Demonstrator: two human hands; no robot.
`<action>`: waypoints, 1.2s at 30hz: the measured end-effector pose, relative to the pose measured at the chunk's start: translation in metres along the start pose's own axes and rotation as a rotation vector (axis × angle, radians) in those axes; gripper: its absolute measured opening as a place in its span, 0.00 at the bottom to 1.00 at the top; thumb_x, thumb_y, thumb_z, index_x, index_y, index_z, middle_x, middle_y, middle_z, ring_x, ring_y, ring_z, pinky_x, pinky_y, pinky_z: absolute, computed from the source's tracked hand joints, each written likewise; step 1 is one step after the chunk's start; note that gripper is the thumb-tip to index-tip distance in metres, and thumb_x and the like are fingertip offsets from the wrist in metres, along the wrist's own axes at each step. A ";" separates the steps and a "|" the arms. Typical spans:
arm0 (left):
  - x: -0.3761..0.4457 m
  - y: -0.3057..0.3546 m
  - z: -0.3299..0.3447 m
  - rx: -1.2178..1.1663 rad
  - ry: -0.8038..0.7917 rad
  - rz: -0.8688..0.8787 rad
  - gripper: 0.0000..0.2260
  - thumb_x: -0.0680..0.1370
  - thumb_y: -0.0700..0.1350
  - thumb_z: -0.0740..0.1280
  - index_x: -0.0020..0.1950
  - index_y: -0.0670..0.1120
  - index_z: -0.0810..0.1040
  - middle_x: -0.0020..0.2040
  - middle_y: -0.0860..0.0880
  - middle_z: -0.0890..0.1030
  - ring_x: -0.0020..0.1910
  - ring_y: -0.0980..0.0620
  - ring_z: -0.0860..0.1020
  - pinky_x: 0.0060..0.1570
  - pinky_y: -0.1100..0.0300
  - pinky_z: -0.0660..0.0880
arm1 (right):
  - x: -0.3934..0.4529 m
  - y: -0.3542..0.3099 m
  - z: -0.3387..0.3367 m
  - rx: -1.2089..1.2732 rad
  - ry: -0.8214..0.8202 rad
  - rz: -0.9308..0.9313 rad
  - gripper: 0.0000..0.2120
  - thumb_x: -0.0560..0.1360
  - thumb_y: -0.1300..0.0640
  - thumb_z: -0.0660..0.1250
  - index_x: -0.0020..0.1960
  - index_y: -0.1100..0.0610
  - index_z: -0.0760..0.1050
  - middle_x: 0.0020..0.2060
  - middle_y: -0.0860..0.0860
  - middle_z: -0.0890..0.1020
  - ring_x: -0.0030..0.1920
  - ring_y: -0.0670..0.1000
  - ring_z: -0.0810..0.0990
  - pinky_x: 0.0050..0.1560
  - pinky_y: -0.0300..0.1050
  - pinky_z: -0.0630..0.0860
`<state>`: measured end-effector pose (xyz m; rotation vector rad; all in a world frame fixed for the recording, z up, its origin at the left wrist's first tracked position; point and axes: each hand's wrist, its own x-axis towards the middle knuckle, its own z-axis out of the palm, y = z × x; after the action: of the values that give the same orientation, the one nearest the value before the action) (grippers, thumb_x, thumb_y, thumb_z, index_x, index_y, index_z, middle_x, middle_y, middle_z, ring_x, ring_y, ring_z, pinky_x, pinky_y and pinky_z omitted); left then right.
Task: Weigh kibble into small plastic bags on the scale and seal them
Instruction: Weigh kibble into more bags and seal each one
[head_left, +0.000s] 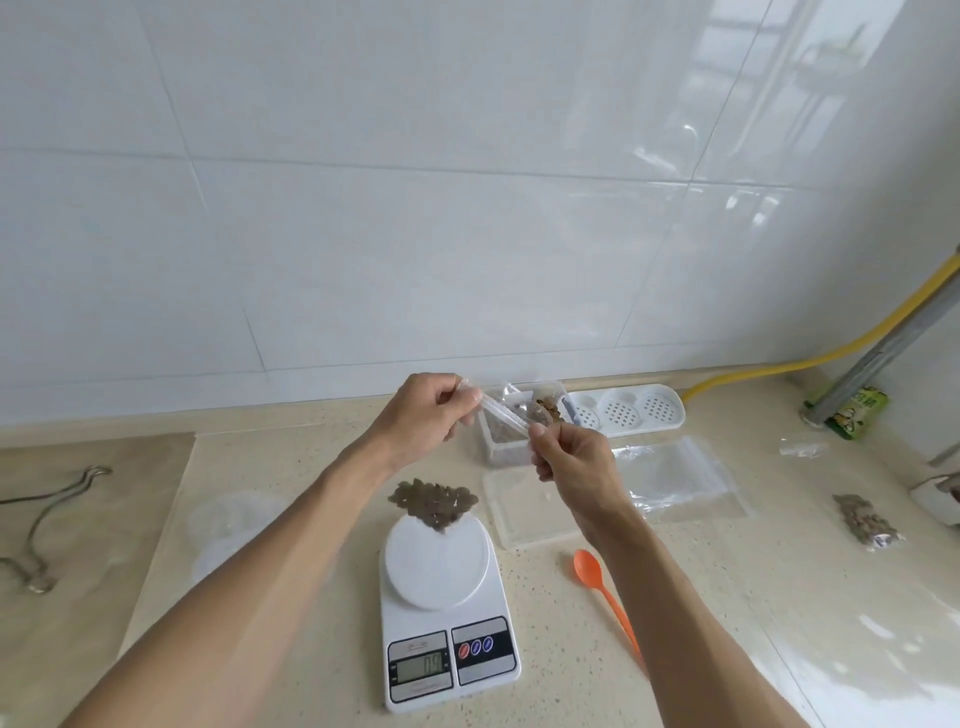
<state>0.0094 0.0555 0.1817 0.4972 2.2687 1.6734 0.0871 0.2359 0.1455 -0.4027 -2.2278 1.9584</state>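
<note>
two hands are raised above the worktop (727, 597), holding a small clear bag (506, 413) stretched between them: the left hand (423, 418) pinches one end of its top edge and the right hand (571, 460) pinches the other, fingers curled on the plastic. whether that bag holds kibble cannot be told, since it hangs in front of the kibble tub (511, 436). judging by the grip, the step in hand is either opening a fresh bag or pressing its strip closed. on the white scale (441, 597) a filled bag of kibble (434, 501) lies half on the far rim of the platform, spilling off the back, and the display shows a reading too blurred to trust. if it is weighed, the next move calls for sealing it along the top and setting it aside. the tub behind the hands holds brown kibble; its lid (530, 514) lies near the scale. another filled bag (865, 519) rests well to the right. an orange spoon (605, 592) lies beside the scale, and spare clear bags (680, 478) lie flat beyond it.
</note>
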 end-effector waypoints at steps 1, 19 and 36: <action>-0.001 0.003 -0.002 0.023 0.001 0.016 0.13 0.80 0.45 0.65 0.36 0.44 0.77 0.34 0.49 0.77 0.32 0.52 0.71 0.37 0.59 0.71 | 0.000 -0.004 0.000 0.001 -0.002 -0.016 0.16 0.80 0.56 0.66 0.33 0.57 0.75 0.27 0.50 0.75 0.31 0.48 0.72 0.37 0.43 0.71; -0.010 0.015 -0.005 -0.068 0.010 0.085 0.08 0.78 0.41 0.69 0.42 0.38 0.83 0.35 0.43 0.81 0.34 0.52 0.77 0.39 0.58 0.77 | -0.004 -0.043 0.007 -0.020 -0.079 -0.120 0.08 0.76 0.61 0.71 0.41 0.66 0.81 0.33 0.58 0.78 0.33 0.48 0.75 0.37 0.42 0.74; -0.013 0.027 0.005 -0.053 0.052 0.167 0.08 0.76 0.37 0.70 0.37 0.40 0.80 0.31 0.45 0.78 0.31 0.50 0.75 0.38 0.54 0.76 | -0.005 -0.064 0.005 -0.505 -0.020 -0.262 0.08 0.76 0.58 0.70 0.41 0.60 0.82 0.26 0.44 0.76 0.25 0.38 0.72 0.28 0.30 0.67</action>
<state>0.0261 0.0616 0.2062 0.6545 2.2679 1.8406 0.0839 0.2229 0.2086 -0.1316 -2.6169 1.2697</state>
